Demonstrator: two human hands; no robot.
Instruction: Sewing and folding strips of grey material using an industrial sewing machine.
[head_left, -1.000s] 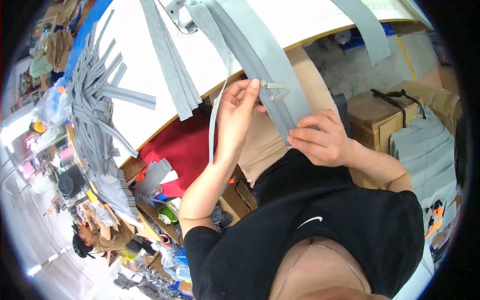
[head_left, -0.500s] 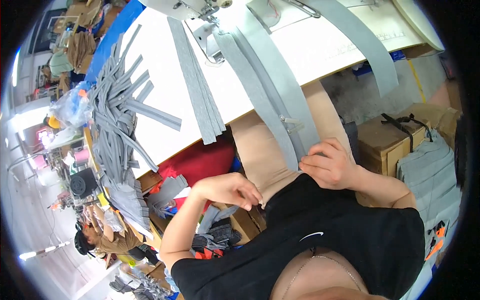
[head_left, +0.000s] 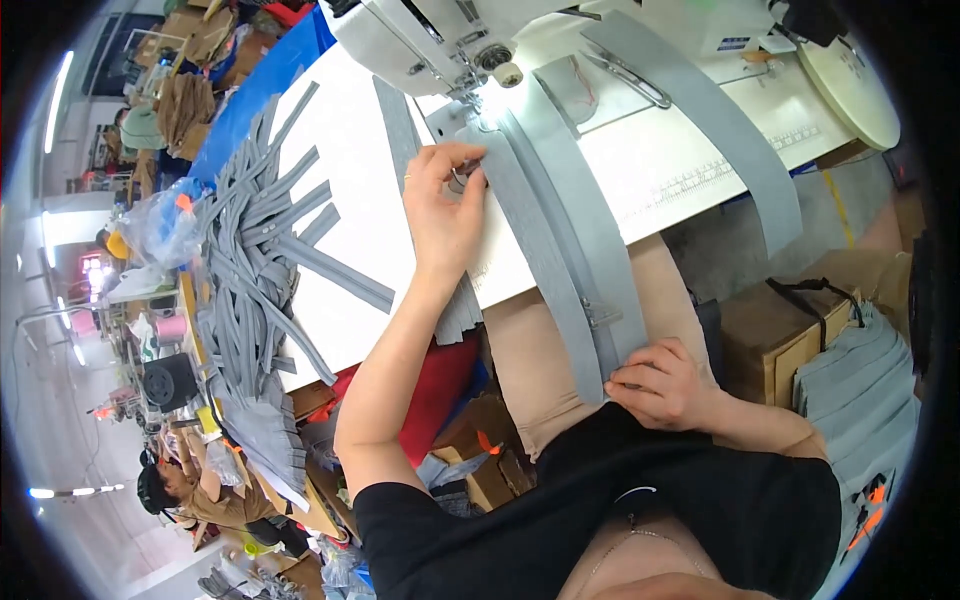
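white tabletop (head_left: 360,150) | grey zippered strip (head_left: 557,232): long, curved | right hand (head_left: 662,385) pinching its end | left hand (head_left: 440,205): grip unclear

Your left hand (head_left: 440,208) is the farther one, its bare forearm (head_left: 388,365) reaching from a bent elbow toward the far side; the fingers curl to the right, with a gap between them and the thumb. Your right hand (head_left: 665,388) is nearer, fingers bent and bunched, tips to the left, its forearm (head_left: 765,420) coming in from the right.
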